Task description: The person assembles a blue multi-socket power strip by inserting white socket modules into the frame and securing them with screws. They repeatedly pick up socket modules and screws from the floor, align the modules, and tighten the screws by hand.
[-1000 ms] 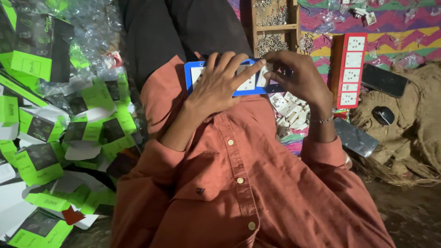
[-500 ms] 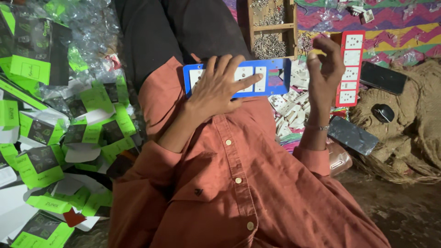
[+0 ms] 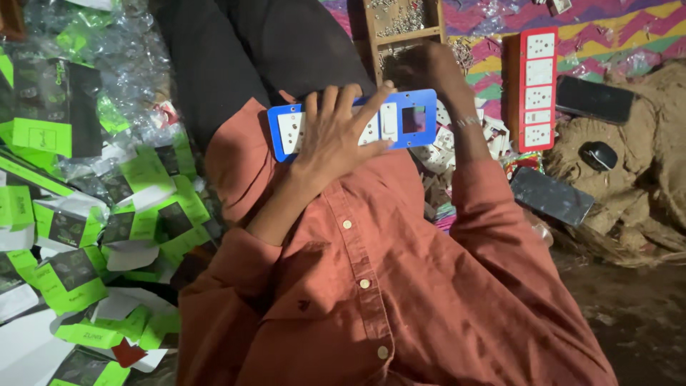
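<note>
A blue switchboard plate (image 3: 426, 107) with white sockets, a switch and one empty square opening lies across my lap. My left hand (image 3: 336, 136) rests flat on it with fingers spread, pressing it down. My right hand (image 3: 429, 71) is raised beyond the plate's right end, at the wooden compartment tray (image 3: 404, 32) of small metal parts. It is dark and partly blurred, so what its fingers hold is not visible. My orange-red shirt sleeves cover both forearms.
A red switchboard (image 3: 532, 86) stands upright to the right. Loose white switch parts (image 3: 446, 154) lie under my right arm. Green-and-black cartons (image 3: 43, 129) and clear plastic wrappers pile up on the left. Two dark flat slabs (image 3: 550, 194) and burlap sacking (image 3: 643, 164) lie at right.
My right hand left the blue plate's right end, rose, then moved up-left to the wooden tray. My left hand stayed on the plate, whose empty opening now shows.
</note>
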`<state>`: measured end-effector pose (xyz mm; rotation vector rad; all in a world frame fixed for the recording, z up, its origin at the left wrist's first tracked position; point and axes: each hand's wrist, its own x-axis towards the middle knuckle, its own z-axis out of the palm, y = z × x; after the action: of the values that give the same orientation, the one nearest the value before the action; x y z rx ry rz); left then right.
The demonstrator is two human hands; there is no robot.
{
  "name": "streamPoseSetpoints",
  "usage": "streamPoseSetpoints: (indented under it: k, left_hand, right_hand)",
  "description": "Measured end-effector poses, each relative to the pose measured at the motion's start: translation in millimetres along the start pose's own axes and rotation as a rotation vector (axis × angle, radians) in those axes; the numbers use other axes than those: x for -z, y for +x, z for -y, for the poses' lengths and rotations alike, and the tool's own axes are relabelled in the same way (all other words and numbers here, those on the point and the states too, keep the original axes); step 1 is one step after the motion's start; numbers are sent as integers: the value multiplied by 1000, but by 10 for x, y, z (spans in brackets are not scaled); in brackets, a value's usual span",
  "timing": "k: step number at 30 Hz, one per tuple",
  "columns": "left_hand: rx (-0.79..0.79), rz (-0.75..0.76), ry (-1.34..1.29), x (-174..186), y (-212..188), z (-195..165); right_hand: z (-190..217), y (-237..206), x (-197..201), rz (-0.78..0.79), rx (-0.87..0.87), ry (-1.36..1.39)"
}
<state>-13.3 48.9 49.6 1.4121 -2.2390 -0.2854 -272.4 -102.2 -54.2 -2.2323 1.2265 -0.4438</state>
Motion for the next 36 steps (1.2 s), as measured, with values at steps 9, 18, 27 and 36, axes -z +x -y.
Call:
streamPoseSetpoints:
  k: [9,18,27,36]
  left_hand:
    - [-61,-79,-53,8,-66,80]
    - [-69,-113,-63,-10,-80,94]
    - [-46,-92,-72,-66,-54,94]
    - [-61,-110,-66,-62,-50,96]
  right_hand:
    - [-23,263,-480,37,-89,-97]
    - [-190,2,-79,-171,-45,69]
    - [497,-482,428,-426,-217,805]
    - [1321,-784,466,-281,163,166]
